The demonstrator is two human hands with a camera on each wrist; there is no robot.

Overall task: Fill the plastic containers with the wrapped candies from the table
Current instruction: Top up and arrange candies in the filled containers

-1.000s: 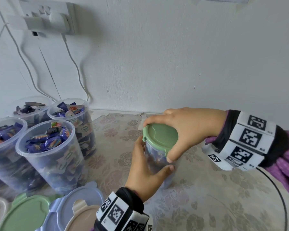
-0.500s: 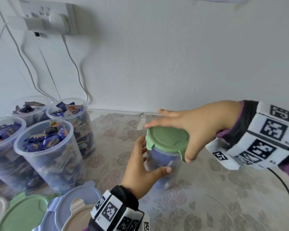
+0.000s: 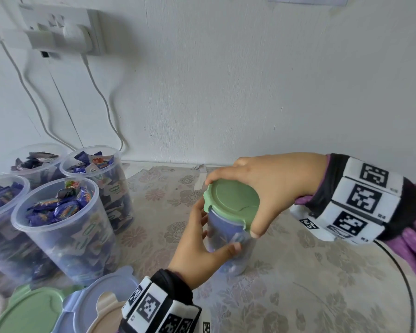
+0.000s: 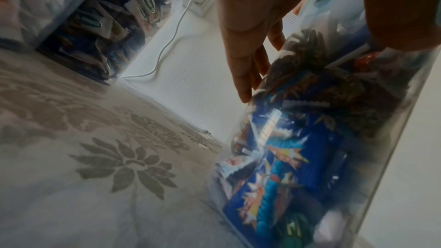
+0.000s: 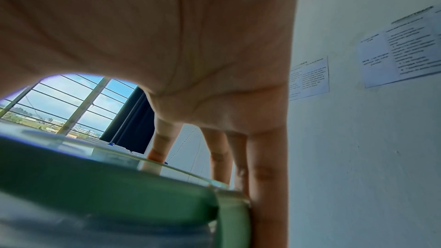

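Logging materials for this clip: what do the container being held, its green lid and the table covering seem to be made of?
Container: clear, slightly frosted plastic; the candy wrappers show through its wall.
Green lid: opaque matte plastic, apparently moulded, with a raised rim and edge tabs.
Table covering: probably vinyl or coated cloth, with a printed floral pattern; the pictures leave that open.

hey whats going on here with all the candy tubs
A person is closing a candy-filled container: the left hand grips its side while the right hand holds the green lid on top. Four open containers full of wrapped candies stand to the left, with spare lids lying in front.
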